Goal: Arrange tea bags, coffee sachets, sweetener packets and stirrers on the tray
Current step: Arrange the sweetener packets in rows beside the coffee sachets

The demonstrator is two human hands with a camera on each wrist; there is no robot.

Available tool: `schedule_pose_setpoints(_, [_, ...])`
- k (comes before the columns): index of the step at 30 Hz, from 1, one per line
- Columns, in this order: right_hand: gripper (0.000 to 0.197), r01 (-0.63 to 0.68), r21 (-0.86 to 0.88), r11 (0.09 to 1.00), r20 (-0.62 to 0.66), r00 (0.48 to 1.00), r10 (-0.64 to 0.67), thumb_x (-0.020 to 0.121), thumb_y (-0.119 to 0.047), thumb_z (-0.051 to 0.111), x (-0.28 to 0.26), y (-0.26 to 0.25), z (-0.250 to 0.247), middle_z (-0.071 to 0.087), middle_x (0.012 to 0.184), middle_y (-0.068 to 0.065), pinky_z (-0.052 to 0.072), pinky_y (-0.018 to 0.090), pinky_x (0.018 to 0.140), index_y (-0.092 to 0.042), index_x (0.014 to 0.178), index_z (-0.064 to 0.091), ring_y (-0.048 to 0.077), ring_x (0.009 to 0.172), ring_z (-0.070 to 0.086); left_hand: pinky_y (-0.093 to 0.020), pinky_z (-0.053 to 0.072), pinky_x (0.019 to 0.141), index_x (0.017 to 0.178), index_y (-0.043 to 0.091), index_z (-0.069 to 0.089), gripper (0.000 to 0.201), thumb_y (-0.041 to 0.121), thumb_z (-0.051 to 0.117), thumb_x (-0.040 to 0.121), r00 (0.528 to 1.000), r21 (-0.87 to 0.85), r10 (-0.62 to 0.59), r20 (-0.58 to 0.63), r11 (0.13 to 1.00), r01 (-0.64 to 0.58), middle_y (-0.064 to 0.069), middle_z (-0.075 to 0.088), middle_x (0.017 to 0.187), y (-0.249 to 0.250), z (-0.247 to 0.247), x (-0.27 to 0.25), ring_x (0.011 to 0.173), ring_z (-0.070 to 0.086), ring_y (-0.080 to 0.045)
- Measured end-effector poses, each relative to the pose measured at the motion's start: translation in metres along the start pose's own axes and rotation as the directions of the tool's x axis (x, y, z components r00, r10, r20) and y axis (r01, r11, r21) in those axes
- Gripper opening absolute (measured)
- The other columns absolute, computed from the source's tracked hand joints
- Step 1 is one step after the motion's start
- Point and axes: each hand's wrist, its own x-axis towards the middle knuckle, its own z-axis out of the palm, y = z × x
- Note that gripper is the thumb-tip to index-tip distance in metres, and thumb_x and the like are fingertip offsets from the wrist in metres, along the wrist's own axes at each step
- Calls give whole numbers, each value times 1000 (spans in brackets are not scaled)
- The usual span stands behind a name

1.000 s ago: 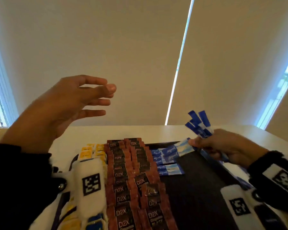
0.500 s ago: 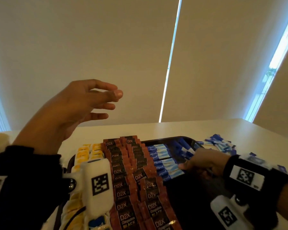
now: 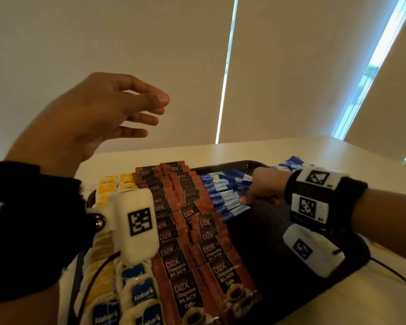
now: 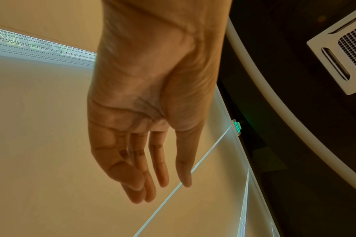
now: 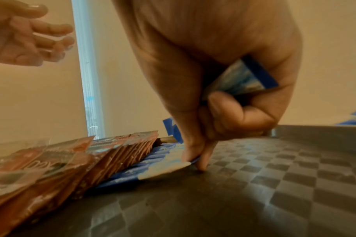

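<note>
A black tray (image 3: 263, 233) holds yellow and blue tea bags (image 3: 108, 191) at the left, two columns of brown coffee sachets (image 3: 188, 231) in the middle, and a column of blue sweetener packets (image 3: 223, 195) to their right. My right hand (image 3: 258, 193) is low on the tray at the sweetener column. In the right wrist view its curled fingers hold a bundle of blue sweetener packets (image 5: 242, 78) while thumb and forefinger pinch one packet (image 5: 166, 168) at the tray floor. My left hand (image 3: 117, 109) hovers above the table, fingers loosely spread and empty (image 4: 152, 184).
A loose pile of blue sweetener packets (image 3: 291, 163) lies on the white table (image 3: 279, 151) beyond the tray's far right corner. The right part of the tray floor (image 5: 274, 184) is bare. Window blinds stand behind the table.
My right hand came down from above the tray's far right with the blue bundle to the sweetener column. The left hand stayed raised, hardly moving.
</note>
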Motion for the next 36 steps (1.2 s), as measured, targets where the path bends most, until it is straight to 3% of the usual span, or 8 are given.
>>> schedule_pose_setpoints(6, [38, 82, -125, 989, -9, 996, -84, 85, -39, 64, 2, 2, 0, 43, 63, 0, 30, 19, 48, -12, 66, 45, 10, 54, 38, -27, 50, 67, 91, 22, 68, 18, 29, 67, 75, 1000, 35, -20, -2, 999, 20, -1, 71, 96, -1, 0, 1, 89, 67, -14])
schedule_pose_setpoints(10, [37, 279, -77, 957, -132, 949, -287, 76, -40, 73, 0, 5, -1, 51, 69, 0, 33, 22, 56, -7, 75, 57, 11, 61, 44, -26, 49, 66, 94, 22, 68, 18, 29, 68, 77, 1000, 46, -5, -16, 999, 5, 0, 72, 95, -1, -1, 1, 88, 68, -13])
schedule_pose_setpoints(16, [34, 438, -12, 899, 27, 899, -438, 75, -26, 76, 0, -6, 13, 58, 83, -1, 45, 25, 74, -7, 99, 62, 14, 80, 55, -25, 49, 64, 91, 25, 69, 12, 29, 67, 80, 1000, 49, 18, -25, 999, -16, 3, 73, 91, 0, -3, 1, 85, 69, -10])
schedule_pose_setpoints(21, [33, 423, 49, 905, 57, 903, -425, 75, -27, 76, 9, -7, 13, 67, 92, 13, 51, 34, 78, -6, 95, 63, 25, 82, 61, -26, 49, 65, 94, 23, 69, 15, 29, 68, 80, 1000, 42, 24, -13, 999, -23, 2, 73, 93, -1, -2, 2, 87, 68, -12])
schedule_pose_setpoints(24, [34, 412, 85, 907, 65, 906, -418, 74, -31, 76, 11, -5, 10, 67, 88, 12, 52, 32, 65, -6, 93, 62, 28, 75, 62, -24, 50, 63, 92, 23, 69, 15, 29, 68, 79, 1000, 31, 25, -16, 999, -24, 2, 73, 92, -2, -3, 3, 85, 68, -11])
schedule_pose_setpoints(27, [36, 408, 226, 885, 7, 907, -420, 79, -38, 71, 4, -5, -5, 56, 66, 9, 37, 18, 43, -3, 82, 60, 14, 50, 45, -22, 51, 60, 93, 22, 68, 17, 31, 68, 78, 1000, 33, 19, -13, 999, -19, 3, 73, 91, -4, -4, 4, 82, 68, -9])
schedule_pose_setpoints(31, [33, 424, 586, 691, -88, 880, -466, 87, -40, 59, -18, -19, -33, 36, 49, -5, 28, 14, 37, -13, 68, 50, 5, 37, 31, -24, 50, 63, 98, 23, 65, 21, 34, 66, 81, 998, 133, -37, 59, 991, 29, 3, 70, 96, -7, -1, 5, 89, 65, -11])
schedule_pose_setpoints(36, [26, 347, 886, 309, -28, 705, -709, 84, -36, 53, -32, -47, -49, 27, 54, -3, 21, 15, 37, -15, 69, 48, 5, 41, 23, -22, 55, 65, 116, 27, 58, 42, 46, 62, 78, 967, 222, -100, 234, 974, 47, 2, 66, 107, -12, 7, 4, 94, 65, -11])
